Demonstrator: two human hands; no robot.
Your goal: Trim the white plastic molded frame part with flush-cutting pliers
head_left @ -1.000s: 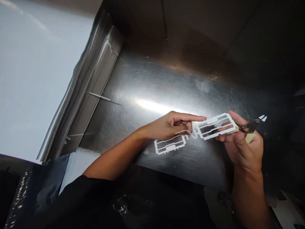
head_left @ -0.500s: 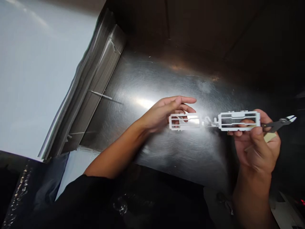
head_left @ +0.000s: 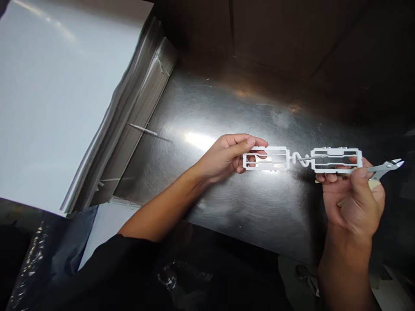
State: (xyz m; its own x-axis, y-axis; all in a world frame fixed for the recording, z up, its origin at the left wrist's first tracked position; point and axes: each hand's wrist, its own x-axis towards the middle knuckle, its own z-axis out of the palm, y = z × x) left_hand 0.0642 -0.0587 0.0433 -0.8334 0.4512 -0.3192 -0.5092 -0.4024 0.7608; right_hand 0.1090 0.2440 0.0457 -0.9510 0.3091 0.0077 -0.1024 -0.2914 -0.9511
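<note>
Work in hand, by the look of it: a moulded white plastic part held up in both hands, above the steel bench [head_left: 227, 99], not resting on it. The part is a left frame [head_left: 266, 149] and a right frame [head_left: 337, 151], both open rectangles, joined by a squiggly sprue [head_left: 300, 158]. Left hand [head_left: 223, 157]: left fingers [head_left: 261, 153] are spread and curled behind the left frame, showing through its opening, with the left thumb [head_left: 256, 141] above its top rail; contact there is hard to confirm. Right hand [head_left: 353, 207]: right fingers [head_left: 326, 177] sit under the right frame and the right thumb [head_left: 359, 179] presses on its lower right corner, pinching it. Flush cutters [head_left: 385, 166] are clamped in the same hand, the metal jaws closed and sticking out past the fingers, pointing away from the plastic. Judgement: any cut at the sprue would call for turning the cutters round and freeing the right thumb. Hidden: the handles are mostly covered by the right fingers, and the frames' rear faces don't show. Can't tell from this view whether the sprue joins are intact or already nicked.
</note>
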